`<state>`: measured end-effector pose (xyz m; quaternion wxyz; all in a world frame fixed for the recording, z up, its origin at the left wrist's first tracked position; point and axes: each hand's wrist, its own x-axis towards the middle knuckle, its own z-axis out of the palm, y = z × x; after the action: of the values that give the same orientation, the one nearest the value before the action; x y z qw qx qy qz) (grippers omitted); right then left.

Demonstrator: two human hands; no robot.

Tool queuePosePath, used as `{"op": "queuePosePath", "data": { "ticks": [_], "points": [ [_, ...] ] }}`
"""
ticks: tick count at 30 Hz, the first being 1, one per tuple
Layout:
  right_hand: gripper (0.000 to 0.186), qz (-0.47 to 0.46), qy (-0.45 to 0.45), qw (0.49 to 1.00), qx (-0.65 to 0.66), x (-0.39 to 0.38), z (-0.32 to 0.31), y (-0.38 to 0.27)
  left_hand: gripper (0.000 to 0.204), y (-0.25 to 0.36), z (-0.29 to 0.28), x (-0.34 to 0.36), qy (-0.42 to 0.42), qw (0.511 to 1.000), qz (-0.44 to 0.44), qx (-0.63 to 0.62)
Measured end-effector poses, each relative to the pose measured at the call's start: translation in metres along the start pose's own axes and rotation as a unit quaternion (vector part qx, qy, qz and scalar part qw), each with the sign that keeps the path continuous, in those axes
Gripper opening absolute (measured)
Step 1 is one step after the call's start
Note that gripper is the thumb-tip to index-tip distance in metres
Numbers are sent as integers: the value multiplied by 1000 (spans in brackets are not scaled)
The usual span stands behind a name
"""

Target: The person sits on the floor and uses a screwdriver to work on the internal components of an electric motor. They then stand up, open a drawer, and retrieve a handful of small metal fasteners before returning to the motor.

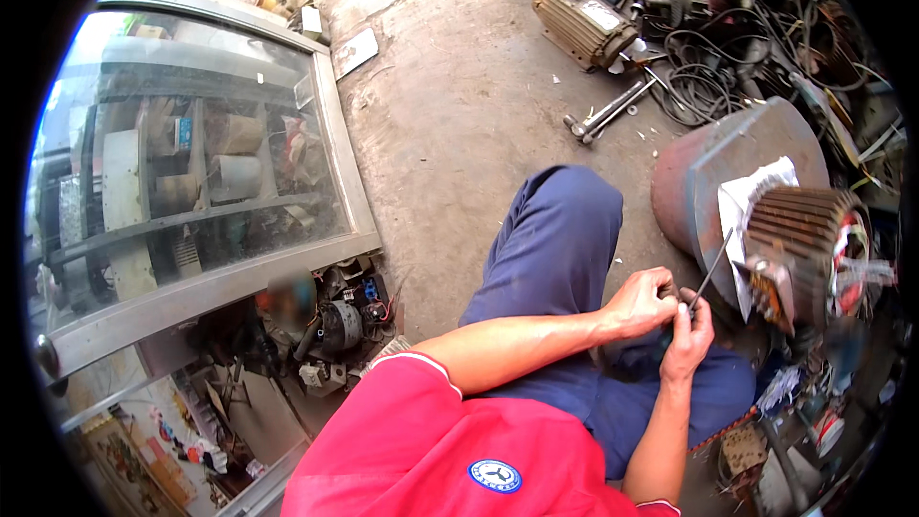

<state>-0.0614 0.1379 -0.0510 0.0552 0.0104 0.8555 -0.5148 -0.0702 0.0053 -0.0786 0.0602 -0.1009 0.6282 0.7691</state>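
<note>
My left hand [639, 302] and my right hand [691, 337] meet over my lap, both closed around the handle end of a thin dark rod-like tool [712, 272]. The tool's shaft slants up and to the right toward a finned electric motor [799, 249] that rests on a rusty red drum [713, 182]. A white sheet [751, 193] lies under the motor. My blue-trousered knee [555, 230] sits just left of the hands.
A glass display cabinet [191, 182] stands at the left, with small motor parts [335, 325] at its foot. Another ribbed motor [584, 24], a metal wrench bar [613, 110] and tangled cables [728, 67] lie on the concrete floor [450, 115] at the top right.
</note>
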Motion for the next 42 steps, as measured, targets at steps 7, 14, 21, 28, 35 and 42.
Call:
{"op": "queuePosePath", "data": {
  "ticks": [7, 14, 21, 28, 35, 42],
  "points": [
    [27, 65, -54, 996, 31, 44, 24, -9, 29, 4, 2, 44, 137, 982, -124, 46],
    [24, 189, -193, 962, 46, 36, 12, -77, 34, 52, -30, 1, 122, 952, -266, 85],
    [26, 160, -276, 948, 18, 18, -29, -260, 28, 174, -72, -72, 243, 901, -346, 100],
    [28, 103, -375, 921, 9, 19, -51, -379, 23, 277, -108, -158, 403, 886, -191, 129],
    [28, 43, -431, 901, 15, 27, -63, -437, 22, 293, -83, -283, 596, 765, -223, -101],
    [25, 29, -484, 874, -4, -14, -15, -484, 20, 300, -118, -315, 683, 693, -105, -207]
  ]
}}
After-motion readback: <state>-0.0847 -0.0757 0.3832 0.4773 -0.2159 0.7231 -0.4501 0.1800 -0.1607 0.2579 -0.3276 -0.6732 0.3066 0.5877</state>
